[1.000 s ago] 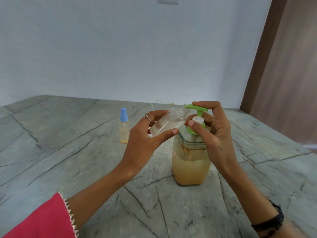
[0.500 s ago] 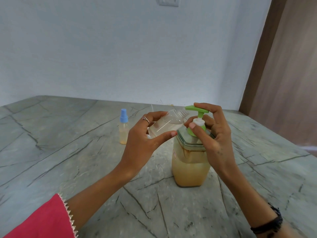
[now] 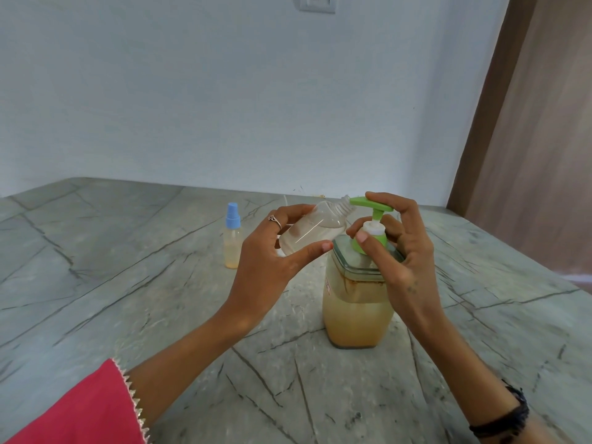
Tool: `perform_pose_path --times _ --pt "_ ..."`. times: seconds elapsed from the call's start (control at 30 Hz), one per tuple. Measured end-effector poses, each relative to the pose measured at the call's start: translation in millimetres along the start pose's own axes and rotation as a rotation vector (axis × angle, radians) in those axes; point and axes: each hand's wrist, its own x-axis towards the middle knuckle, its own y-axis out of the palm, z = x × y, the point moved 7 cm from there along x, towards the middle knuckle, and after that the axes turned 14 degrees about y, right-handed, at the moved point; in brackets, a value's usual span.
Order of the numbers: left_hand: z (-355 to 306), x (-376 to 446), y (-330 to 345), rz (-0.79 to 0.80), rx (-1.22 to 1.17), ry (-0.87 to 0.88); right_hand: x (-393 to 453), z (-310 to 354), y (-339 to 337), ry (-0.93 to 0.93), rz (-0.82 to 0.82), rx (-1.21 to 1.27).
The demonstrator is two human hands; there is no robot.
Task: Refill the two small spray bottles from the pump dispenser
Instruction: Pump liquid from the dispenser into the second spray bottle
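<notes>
Head view: one moment, both hands at the dispenser.
Open bottle: uncapped, tilted with its threaded neck up and right, mouth just under the green spout. Judged so that pumped liquid drops straight in. A little pale liquid lies low in it; far from full.
Left hand: fingers over the top and thumb underneath, clamped on the open bottle, holding it in the air beside the dispenser lid.
Right hand: index finger lies on the pump head, thumb pressed against the white collar, other fingers curled behind the stem. Judged braced to push down.
Dispenser: square clear jar on the counter, roughly two-thirds full of cloudy tan liquid.
Capped bottle: blue sprayer on, upright, well apart to the left and behind; part full, judged done or waiting, cannot tell which.
Open room: bare counter on the left and in front; wall behind; counter edge and a brown panel to the right, near the dispenser side.
Risk: the mouth is narrow, so a small slip off the spout would spill.
</notes>
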Motion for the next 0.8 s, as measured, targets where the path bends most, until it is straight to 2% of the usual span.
perform_pose_path --times 0.43,0.8 --pt "1.4 1.7 0.4 -0.016 -0.026 0.004 2.3 -2.3 -0.9 0.04 -0.01 -0.035" --pt "2.2 -0.4 4.8 0.023 -0.007 0.001 6.2 -1.3 -4.6 0.11 -0.042 0.109"
